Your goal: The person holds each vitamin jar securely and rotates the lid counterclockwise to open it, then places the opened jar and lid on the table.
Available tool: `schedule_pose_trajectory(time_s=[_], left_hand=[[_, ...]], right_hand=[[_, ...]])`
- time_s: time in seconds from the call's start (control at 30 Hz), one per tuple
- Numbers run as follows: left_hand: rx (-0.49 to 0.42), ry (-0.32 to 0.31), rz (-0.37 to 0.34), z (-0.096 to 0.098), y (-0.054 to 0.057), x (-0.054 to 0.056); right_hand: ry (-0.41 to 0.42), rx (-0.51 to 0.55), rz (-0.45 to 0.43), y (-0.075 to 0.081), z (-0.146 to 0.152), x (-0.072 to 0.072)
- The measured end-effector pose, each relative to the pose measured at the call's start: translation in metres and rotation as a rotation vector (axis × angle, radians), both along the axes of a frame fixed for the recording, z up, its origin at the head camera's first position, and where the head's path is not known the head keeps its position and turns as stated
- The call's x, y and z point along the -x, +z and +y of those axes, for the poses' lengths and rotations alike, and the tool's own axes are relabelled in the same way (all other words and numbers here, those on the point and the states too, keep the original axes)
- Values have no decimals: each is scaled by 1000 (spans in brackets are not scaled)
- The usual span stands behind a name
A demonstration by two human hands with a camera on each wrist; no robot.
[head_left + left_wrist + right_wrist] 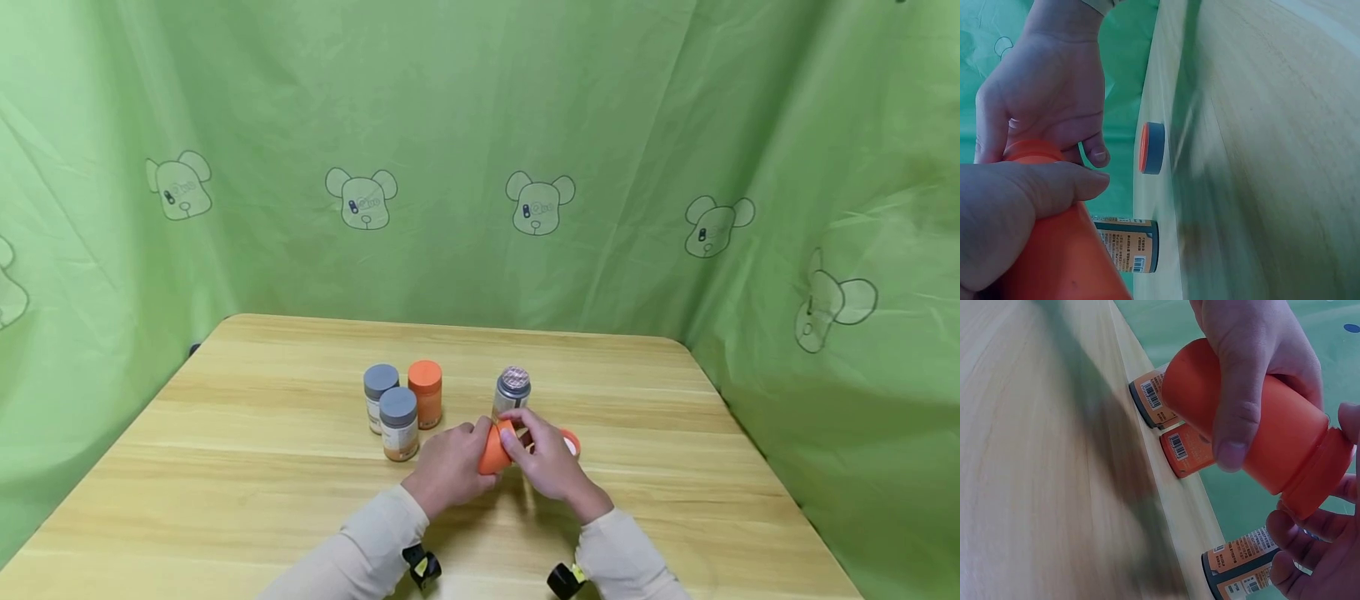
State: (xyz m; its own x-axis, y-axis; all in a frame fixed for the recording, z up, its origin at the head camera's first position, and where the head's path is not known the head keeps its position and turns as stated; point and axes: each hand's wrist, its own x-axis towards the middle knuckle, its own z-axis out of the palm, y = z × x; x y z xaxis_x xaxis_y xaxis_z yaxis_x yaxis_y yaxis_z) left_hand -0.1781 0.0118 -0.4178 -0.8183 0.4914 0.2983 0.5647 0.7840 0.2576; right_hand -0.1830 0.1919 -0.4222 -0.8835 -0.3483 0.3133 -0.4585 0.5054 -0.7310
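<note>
My left hand (pixel 452 468) grips an orange bottle (pixel 492 457), which is tilted above the table. In the right wrist view its thumb lies across the smooth orange body. At the bottle's far end, my right hand (pixel 553 465) pinches the orange screw cap (pixel 1319 474) between thumb and fingers. The cap sits on the neck. Just behind the hands stands a grey bottle (pixel 512 397) without a cap, a patterned seal over its mouth. Partly hidden by my right hand, a loose cap (pixel 572 442) lies on the table; the left wrist view shows its grey side and orange face.
Left of the hands stand two grey-capped bottles (pixel 398 423) and an orange bottle (pixel 426 395), close together. They rest on a wood-grain table (pixel 225 467). A green curtain (pixel 450 108) with bear drawings hangs behind it and at both sides.
</note>
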Motion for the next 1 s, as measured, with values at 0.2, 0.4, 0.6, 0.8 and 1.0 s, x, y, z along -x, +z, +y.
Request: schedule_pose_trajectory(time_s=[0.2, 0.4, 0.6, 0.8, 1.0], left_hand=[[5, 2, -3, 0, -1, 0], [2, 5, 12, -1, -1, 0], [1, 4, -5, -2, -1, 1], [4, 9, -23, -3, -1, 2], [-5, -3, 0, -4, -1, 2]], right_hand=[[-5, 2, -17, 0, 0, 0], [10, 1, -6, 2, -1, 0], [20, -7, 3, 9, -4, -4], [21, -1, 22, 2, -1, 0], [-13, -24, -5, 3, 0, 2]])
